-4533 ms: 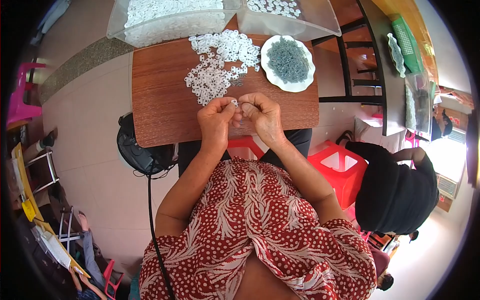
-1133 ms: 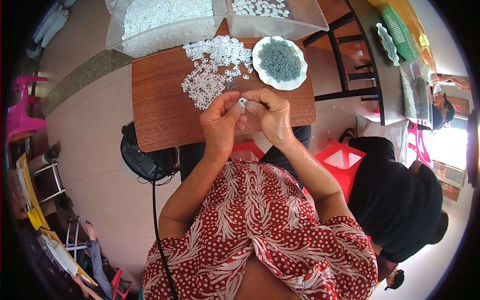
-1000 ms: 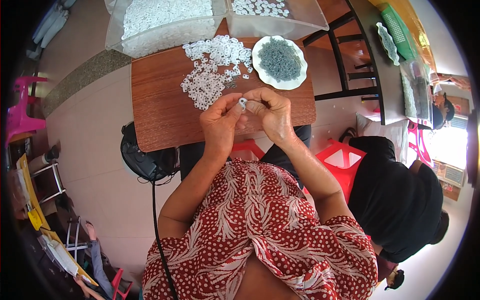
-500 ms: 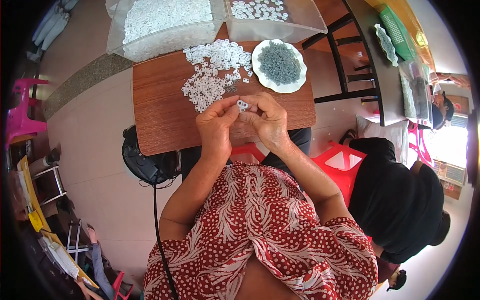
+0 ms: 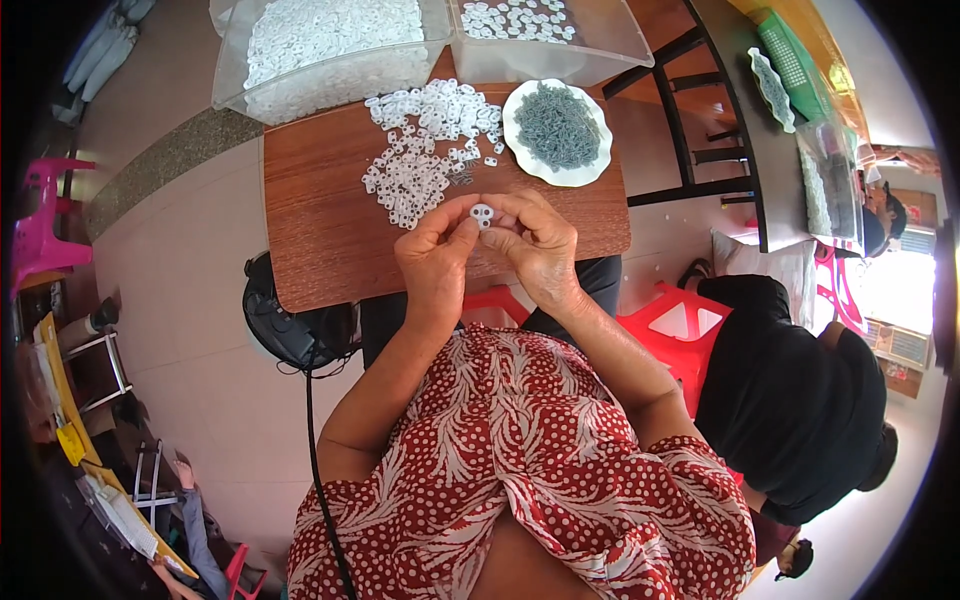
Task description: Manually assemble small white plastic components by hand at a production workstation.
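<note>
Between the fingertips of both hands, just above the table's near half, is a small white plastic piece with dark holes (image 5: 482,213). My left hand (image 5: 436,243) pinches its left side, thumb and forefinger closed. From the other side my right hand (image 5: 540,240) grips it the same way. Beyond my hands lies a heap of similar white plastic pieces (image 5: 408,178), with another white heap (image 5: 440,108) behind it. A few thin grey pins (image 5: 462,174) rest beside the heap. Many more fill a white scalloped plate (image 5: 603,150) to the right.
Past the brown table (image 5: 320,230) stand a clear bin full of white pieces (image 5: 340,72) and a second clear bin (image 5: 560,62) holding fewer. A black bag (image 5: 285,325) with a cable is left below the table. At right are a red stool (image 5: 660,330) and a person in black (image 5: 790,400).
The white piece has turned in my fingertips, so its holed face shows more fully. Both hands have shifted very slightly; the heaps and plate look the same.
</note>
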`<act>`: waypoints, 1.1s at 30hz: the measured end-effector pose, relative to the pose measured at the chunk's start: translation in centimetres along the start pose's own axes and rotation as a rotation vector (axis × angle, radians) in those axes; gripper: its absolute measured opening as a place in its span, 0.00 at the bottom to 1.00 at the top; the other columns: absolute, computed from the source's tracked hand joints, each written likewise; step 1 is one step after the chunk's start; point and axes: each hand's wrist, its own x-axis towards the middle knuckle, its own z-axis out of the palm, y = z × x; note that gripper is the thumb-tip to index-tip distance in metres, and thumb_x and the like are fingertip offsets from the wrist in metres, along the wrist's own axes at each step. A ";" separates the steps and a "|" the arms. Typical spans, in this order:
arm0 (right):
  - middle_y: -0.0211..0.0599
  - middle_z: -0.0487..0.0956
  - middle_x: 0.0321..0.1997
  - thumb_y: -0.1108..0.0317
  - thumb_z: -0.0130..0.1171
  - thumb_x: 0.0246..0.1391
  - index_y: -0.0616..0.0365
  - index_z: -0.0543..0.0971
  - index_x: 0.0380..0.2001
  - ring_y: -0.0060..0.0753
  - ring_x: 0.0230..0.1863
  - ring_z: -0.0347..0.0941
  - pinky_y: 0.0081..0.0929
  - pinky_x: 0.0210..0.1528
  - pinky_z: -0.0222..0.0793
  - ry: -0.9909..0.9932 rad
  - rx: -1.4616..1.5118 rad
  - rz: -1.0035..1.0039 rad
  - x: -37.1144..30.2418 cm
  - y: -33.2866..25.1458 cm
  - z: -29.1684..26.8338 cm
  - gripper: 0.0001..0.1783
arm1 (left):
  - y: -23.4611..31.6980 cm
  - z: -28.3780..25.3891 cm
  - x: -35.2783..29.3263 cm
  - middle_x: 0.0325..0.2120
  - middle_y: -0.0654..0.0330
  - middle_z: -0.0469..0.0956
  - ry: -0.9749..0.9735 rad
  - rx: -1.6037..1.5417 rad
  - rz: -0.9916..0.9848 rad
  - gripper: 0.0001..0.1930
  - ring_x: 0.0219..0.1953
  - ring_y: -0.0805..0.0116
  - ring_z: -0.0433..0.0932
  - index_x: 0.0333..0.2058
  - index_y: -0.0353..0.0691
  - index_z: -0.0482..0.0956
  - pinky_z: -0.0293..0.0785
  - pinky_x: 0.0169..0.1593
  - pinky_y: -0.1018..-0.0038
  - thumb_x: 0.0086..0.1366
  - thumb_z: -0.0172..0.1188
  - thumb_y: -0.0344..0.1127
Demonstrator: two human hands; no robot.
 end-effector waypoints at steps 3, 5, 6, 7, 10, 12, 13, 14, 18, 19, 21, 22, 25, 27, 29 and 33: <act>0.29 0.72 0.35 0.85 0.58 0.43 0.64 0.77 0.39 0.14 0.32 0.65 0.11 0.34 0.63 -0.005 0.048 0.014 0.0 -0.6 0.0 0.16 | -0.4 -0.1 -0.1 0.30 0.67 0.73 0.024 0.029 0.051 0.10 0.29 0.83 0.68 0.39 0.31 0.77 0.64 0.31 0.87 0.57 0.54 0.21; 0.30 0.74 0.36 0.83 0.57 0.45 0.65 0.77 0.38 0.14 0.32 0.66 0.11 0.34 0.63 -0.007 0.094 0.026 0.1 -0.9 0.0 0.14 | -0.6 -0.3 -0.2 0.29 0.67 0.75 0.031 0.206 0.178 0.11 0.28 0.84 0.69 0.40 0.33 0.78 0.65 0.32 0.87 0.57 0.55 0.21; 0.29 0.75 0.34 0.82 0.57 0.47 0.65 0.78 0.38 0.13 0.31 0.66 0.11 0.33 0.63 0.006 0.110 0.065 0.3 -0.9 -0.1 0.12 | -0.6 -0.2 -0.2 0.29 0.67 0.75 0.031 0.207 0.176 0.11 0.28 0.84 0.69 0.40 0.33 0.78 0.65 0.32 0.87 0.57 0.55 0.21; 0.29 0.76 0.32 0.80 0.56 0.48 0.64 0.79 0.37 0.13 0.30 0.66 0.10 0.32 0.63 0.019 0.126 0.104 0.3 -0.9 -0.1 0.10 | -0.4 -0.1 -0.2 0.28 0.67 0.73 0.033 0.236 0.207 0.11 0.28 0.83 0.67 0.39 0.33 0.78 0.64 0.31 0.87 0.57 0.55 0.21; 0.26 0.77 0.28 0.78 0.58 0.48 0.63 0.79 0.35 0.12 0.26 0.66 0.10 0.29 0.62 0.085 0.231 0.267 0.3 -1.8 0.2 0.09 | -0.4 0.1 -0.2 0.26 0.68 0.70 0.036 0.278 0.252 0.10 0.27 0.83 0.66 0.38 0.33 0.78 0.63 0.31 0.86 0.56 0.54 0.20; 0.26 0.77 0.27 0.78 0.58 0.48 0.63 0.79 0.35 0.12 0.25 0.65 0.10 0.28 0.62 0.106 0.259 0.296 0.1 -1.5 0.2 0.09 | -0.5 0.2 -0.2 0.26 0.68 0.70 0.040 0.290 0.267 0.10 0.26 0.83 0.65 0.38 0.33 0.78 0.63 0.30 0.85 0.56 0.54 0.20; 0.26 0.77 0.26 0.78 0.58 0.48 0.63 0.80 0.35 0.12 0.24 0.65 0.10 0.27 0.61 0.129 0.288 0.326 0.0 -1.5 0.3 0.09 | -0.6 0.2 -0.2 0.26 0.68 0.70 0.036 0.307 0.297 0.10 0.26 0.83 0.65 0.38 0.33 0.78 0.63 0.30 0.85 0.56 0.54 0.20; 0.26 0.77 0.26 0.78 0.58 0.48 0.63 0.80 0.35 0.12 0.24 0.65 0.10 0.27 0.61 0.128 0.287 0.326 0.0 -1.4 0.4 0.09 | -0.6 0.2 -0.3 0.26 0.68 0.70 0.032 0.323 0.327 0.10 0.26 0.82 0.65 0.38 0.33 0.78 0.63 0.30 0.85 0.56 0.54 0.20; 0.26 0.76 0.26 0.78 0.58 0.48 0.63 0.79 0.35 0.11 0.24 0.64 0.09 0.26 0.61 0.205 0.321 0.304 -0.3 -1.5 1.3 0.08 | -0.6 0.3 -0.5 0.26 0.67 0.71 0.060 0.290 0.298 0.10 0.27 0.82 0.66 0.38 0.33 0.78 0.64 0.31 0.85 0.57 0.55 0.21; 0.26 0.76 0.25 0.78 0.58 0.48 0.64 0.79 0.35 0.11 0.24 0.64 0.09 0.27 0.60 0.224 0.335 0.293 -0.3 -1.5 1.4 0.08 | -0.7 0.3 -0.5 0.27 0.67 0.72 0.073 0.275 0.303 0.10 0.27 0.82 0.66 0.38 0.33 0.78 0.64 0.32 0.85 0.57 0.54 0.21; 0.26 0.75 0.27 0.79 0.58 0.48 0.64 0.79 0.36 0.12 0.25 0.64 0.10 0.27 0.61 0.208 0.285 0.256 -0.4 -1.0 1.5 0.09 | -0.9 0.2 -0.4 0.27 0.67 0.72 0.087 0.260 0.307 0.10 0.28 0.82 0.67 0.39 0.34 0.78 0.64 0.32 0.85 0.57 0.54 0.21; 0.26 0.75 0.28 0.80 0.58 0.47 0.64 0.78 0.37 0.12 0.25 0.64 0.10 0.28 0.61 0.193 0.235 0.218 -0.4 -0.8 1.5 0.11 | -0.9 0.2 -0.4 0.29 0.66 0.73 0.092 0.223 0.264 0.10 0.29 0.82 0.67 0.39 0.33 0.78 0.65 0.33 0.86 0.58 0.54 0.21; 0.27 0.72 0.33 0.84 0.58 0.45 0.65 0.77 0.39 0.13 0.29 0.65 0.11 0.30 0.63 0.064 0.279 0.169 -0.5 -0.9 1.3 0.15 | -0.5 0.0 -0.3 0.32 0.66 0.74 0.094 0.092 0.159 0.10 0.31 0.83 0.69 0.39 0.32 0.78 0.66 0.35 0.86 0.58 0.54 0.21; 0.28 0.71 0.34 0.85 0.58 0.43 0.65 0.76 0.40 0.13 0.30 0.64 0.12 0.31 0.63 0.028 0.176 0.102 -0.4 -0.2 0.9 0.17 | 0.0 0.0 -0.3 0.33 0.65 0.75 0.088 -0.002 0.099 0.10 0.32 0.82 0.69 0.39 0.32 0.78 0.66 0.36 0.86 0.58 0.55 0.21; 0.29 0.71 0.36 0.87 0.59 0.42 0.64 0.76 0.40 0.13 0.31 0.64 0.12 0.32 0.63 -0.005 0.073 0.033 -0.4 0.2 0.7 0.18 | 0.5 0.1 -0.4 0.34 0.64 0.76 0.057 -0.020 0.054 0.10 0.33 0.82 0.70 0.40 0.31 0.77 0.67 0.36 0.86 0.58 0.55 0.21; 0.30 0.71 0.35 0.86 0.59 0.41 0.65 0.76 0.38 0.14 0.31 0.63 0.11 0.32 0.62 0.038 0.018 -0.065 -0.3 -0.4 0.4 0.17 | 1.0 0.0 -0.3 0.32 0.65 0.75 0.000 0.011 0.053 0.11 0.32 0.82 0.70 0.40 0.31 0.77 0.67 0.36 0.87 0.58 0.55 0.21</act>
